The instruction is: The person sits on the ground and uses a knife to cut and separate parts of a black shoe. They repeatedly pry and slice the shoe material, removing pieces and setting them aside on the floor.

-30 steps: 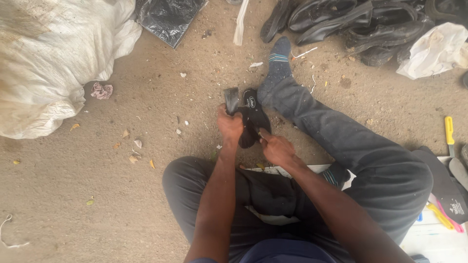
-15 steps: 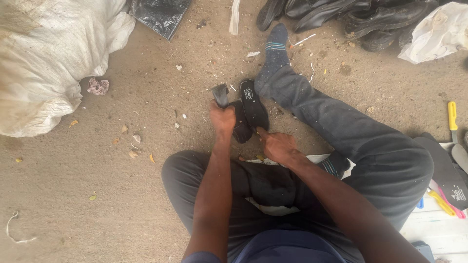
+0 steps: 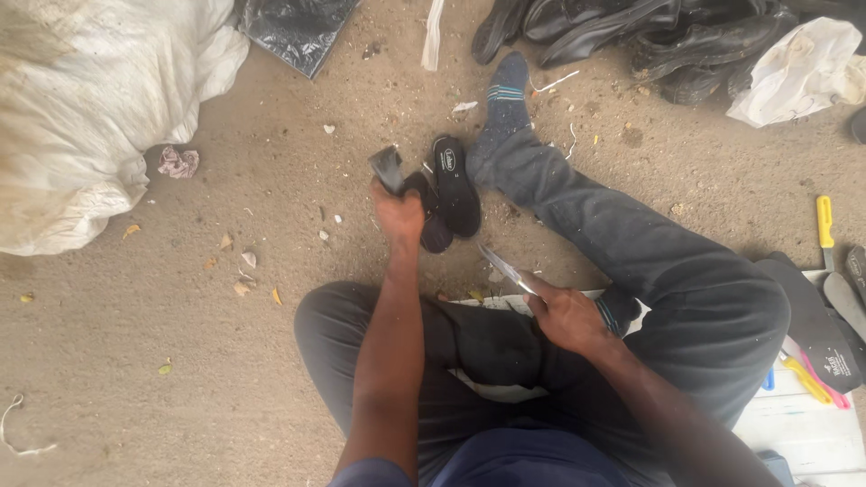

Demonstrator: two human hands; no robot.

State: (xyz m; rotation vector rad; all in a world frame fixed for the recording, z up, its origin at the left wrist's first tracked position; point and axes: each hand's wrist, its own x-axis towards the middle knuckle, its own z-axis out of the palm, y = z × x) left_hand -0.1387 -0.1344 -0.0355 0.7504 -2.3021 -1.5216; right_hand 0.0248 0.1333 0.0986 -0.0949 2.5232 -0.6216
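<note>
I sit on a dirt floor with one leg stretched out. My left hand (image 3: 400,215) grips a small dark piece of rubber or leather (image 3: 387,167), held up above the ground. Just beside it, two black insoles (image 3: 456,189) lie on the dirt next to my stretched leg. My right hand (image 3: 566,316) is drawn back near my knee and holds a thin metal blade (image 3: 501,264) that points up and left toward the insoles. The blade is apart from the piece in my left hand.
A big white sack (image 3: 86,108) lies at the left, a black plastic bag (image 3: 293,27) at the top. Several black shoes (image 3: 649,32) and a white bag (image 3: 794,72) are piled at the top right. Soles and a yellow-handled tool (image 3: 824,221) lie at the right.
My hands have come apart. The right hand pulled the blade back toward my knee, while the left hand kept the dark piece raised over the insoles.
</note>
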